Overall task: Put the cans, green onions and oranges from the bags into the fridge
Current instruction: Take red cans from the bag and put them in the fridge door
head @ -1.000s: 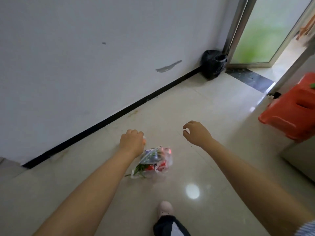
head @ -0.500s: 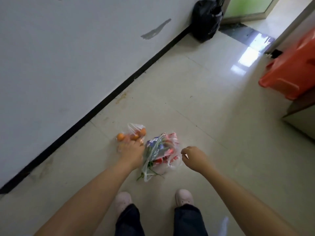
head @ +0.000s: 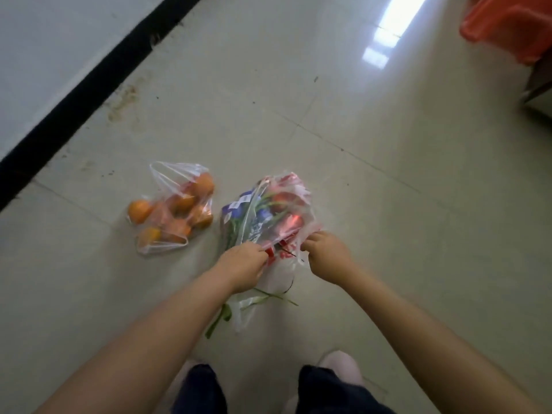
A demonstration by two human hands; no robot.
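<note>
Two clear plastic bags lie on the tiled floor. The left bag (head: 176, 186) holds several oranges (head: 140, 211). The right bag (head: 277, 276) holds red and blue cans (head: 291, 221) and green onions (head: 221, 316) whose stalks stick out toward my feet. My left hand (head: 242, 265) pinches the left side of that bag's mouth. My right hand (head: 327, 256) grips the opposite side, so the plastic is stretched between them.
A white wall with a black skirting board (head: 89, 85) runs along the left. An orange plastic stool (head: 507, 25) stands at the top right, beside a pale cabinet corner (head: 540, 100). My shoes (head: 343, 366) are just below the bags.
The view has dropped closer to the floor. My left hand left the orange bag and moved right; both hands have taken hold of the can-and-onion bag's opening.
</note>
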